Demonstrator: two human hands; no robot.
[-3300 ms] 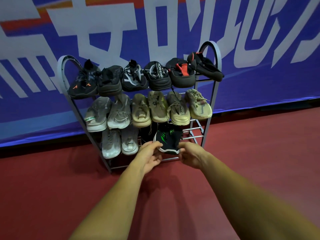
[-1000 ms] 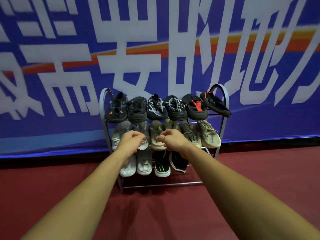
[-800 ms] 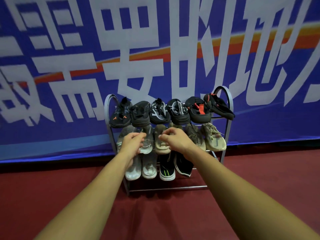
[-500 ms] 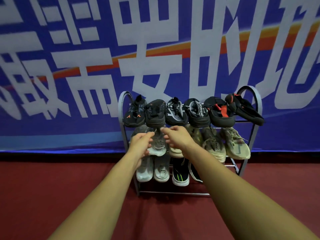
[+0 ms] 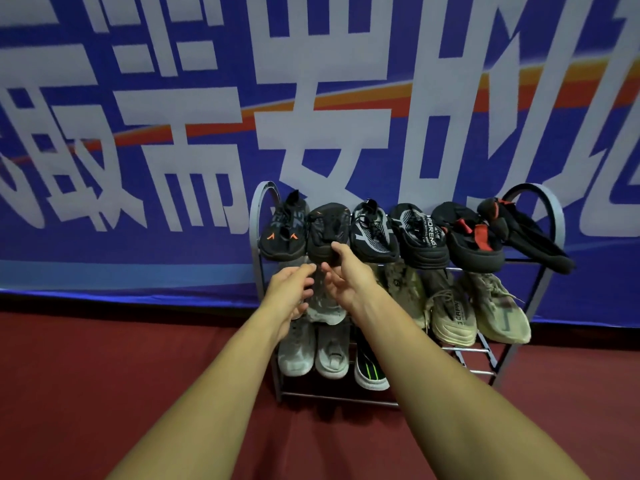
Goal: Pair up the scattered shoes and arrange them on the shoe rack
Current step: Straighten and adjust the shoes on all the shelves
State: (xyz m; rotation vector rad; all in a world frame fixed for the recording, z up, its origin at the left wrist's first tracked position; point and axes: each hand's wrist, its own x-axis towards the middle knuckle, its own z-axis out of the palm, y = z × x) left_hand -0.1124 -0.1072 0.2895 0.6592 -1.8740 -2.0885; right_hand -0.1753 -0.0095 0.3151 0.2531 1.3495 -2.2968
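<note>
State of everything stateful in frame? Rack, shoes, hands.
Shoe rack: upright, shoes on all three shelves.
Second black shoe: on top shelf, right thumb on its toe.
Rightmost black shoe: tilted, overhanging the rack's right side.
Left hand: fingers relaxed, nothing visibly held.
Right hand: touching that shoe; grip unclear.

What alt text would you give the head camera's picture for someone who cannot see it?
Two bare arms reach to a metal shoe rack lined with shoes. The right hand pinches the toe of a black shoe on the top shelf, and the left hand hovers open just below. A blue banner hangs behind.
</note>
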